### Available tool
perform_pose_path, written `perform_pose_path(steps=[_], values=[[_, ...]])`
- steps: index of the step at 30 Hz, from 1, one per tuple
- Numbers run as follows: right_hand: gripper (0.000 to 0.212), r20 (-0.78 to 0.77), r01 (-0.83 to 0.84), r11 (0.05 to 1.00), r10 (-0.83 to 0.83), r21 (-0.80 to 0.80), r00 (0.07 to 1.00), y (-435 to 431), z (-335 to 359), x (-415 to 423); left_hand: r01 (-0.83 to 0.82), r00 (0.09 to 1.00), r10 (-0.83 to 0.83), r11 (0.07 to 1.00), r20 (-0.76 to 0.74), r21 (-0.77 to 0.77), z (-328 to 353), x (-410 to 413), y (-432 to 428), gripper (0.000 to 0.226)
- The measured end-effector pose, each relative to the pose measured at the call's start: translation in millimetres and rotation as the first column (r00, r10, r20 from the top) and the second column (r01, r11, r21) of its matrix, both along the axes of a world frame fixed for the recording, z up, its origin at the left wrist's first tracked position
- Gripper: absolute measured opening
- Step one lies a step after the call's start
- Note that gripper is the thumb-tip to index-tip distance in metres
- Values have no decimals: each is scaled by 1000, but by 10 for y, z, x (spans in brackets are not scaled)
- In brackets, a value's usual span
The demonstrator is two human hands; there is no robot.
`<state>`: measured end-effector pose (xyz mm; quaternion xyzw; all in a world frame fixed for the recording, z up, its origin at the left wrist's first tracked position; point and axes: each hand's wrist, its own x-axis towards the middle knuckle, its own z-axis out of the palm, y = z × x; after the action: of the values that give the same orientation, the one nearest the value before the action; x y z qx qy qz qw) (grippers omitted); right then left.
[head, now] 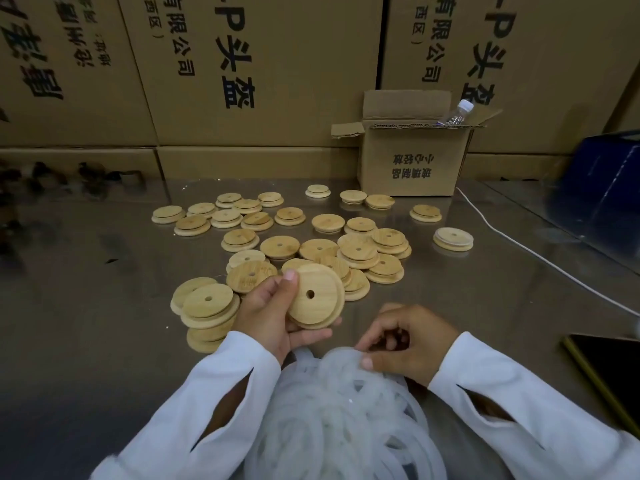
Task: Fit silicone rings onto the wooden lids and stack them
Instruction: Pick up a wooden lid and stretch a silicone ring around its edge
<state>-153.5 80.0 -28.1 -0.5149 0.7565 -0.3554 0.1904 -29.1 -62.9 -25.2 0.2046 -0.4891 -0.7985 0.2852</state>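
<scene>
Now, picking one ring for the lid in hand.

Our left hand (273, 317) curls round the rim of a wooden lid (317, 296), holding it tilted with the stepped face and centre hole toward us. Our right hand (407, 341), fingers bent, pinches the top ring (341, 355) of the tangled heap of rings (339, 417) just below. We should draw that one ring clear before lifting, since its neighbours look ready to follow. Then we hook it over the raised step at one edge and work it round. Loose lids (358, 249) lie scattered on the table (104, 341) beyond, with a short stack (207, 313) just left of the holding hand.
</scene>
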Motion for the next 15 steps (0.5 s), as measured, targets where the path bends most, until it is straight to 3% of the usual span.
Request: perform_pose_path(steps=[7,12,15], values=[[21,-4,95,990,-96,-102,995,16,63,29,18,1000,-18,998,0,-60,-39,-8,-7,22],[10,291,171,852,-23,-495,956,73,271,42,12,1000,-12,996,6,-83,-57,-8,-1,13],[2,427,235,797,31,-556,904,37,292,119,73,997,-73,995,2,-71,-31,1,43,15]])
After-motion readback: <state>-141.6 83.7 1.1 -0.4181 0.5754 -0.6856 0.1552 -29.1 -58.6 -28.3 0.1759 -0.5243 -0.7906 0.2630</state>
